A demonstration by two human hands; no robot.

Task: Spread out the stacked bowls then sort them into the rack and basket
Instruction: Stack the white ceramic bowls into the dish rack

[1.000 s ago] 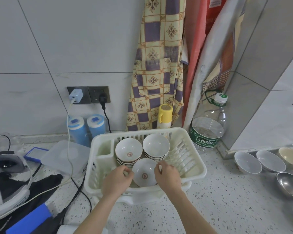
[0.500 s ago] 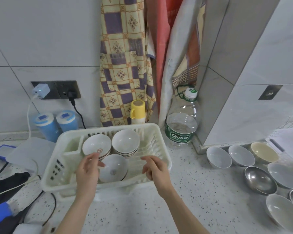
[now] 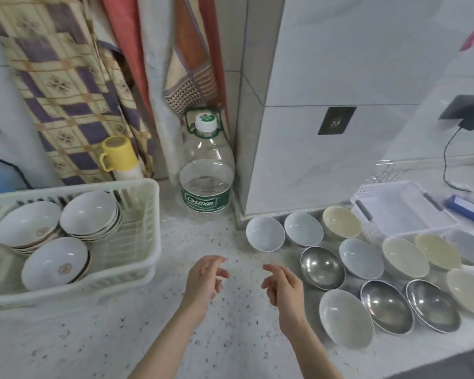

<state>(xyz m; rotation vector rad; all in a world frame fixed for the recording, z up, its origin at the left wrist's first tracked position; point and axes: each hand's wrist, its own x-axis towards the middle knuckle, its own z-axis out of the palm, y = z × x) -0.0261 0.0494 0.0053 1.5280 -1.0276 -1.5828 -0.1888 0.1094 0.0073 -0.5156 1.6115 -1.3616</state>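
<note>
Both hands hover empty above the speckled table point(image 3: 137, 332), the left hand point(image 3: 204, 283) and right hand point(image 3: 283, 289) facing each other, fingers loosely curled and holding nothing. At nine o'clock the white rack point(image 3: 151, 236) holds three stacks of white bowls point(image 3: 55, 266) (red marks show inside two). At three o'clock, loose bowls lie spread in rows: pale ceramic bowls point(image 3: 266, 233) and steel bowls point(image 3: 322, 268), close together. Beyond them, at two o'clock, sits the white basket point(image 3: 402, 212). A water bottle point(image 3: 206, 173) stands at twelve.
</note>
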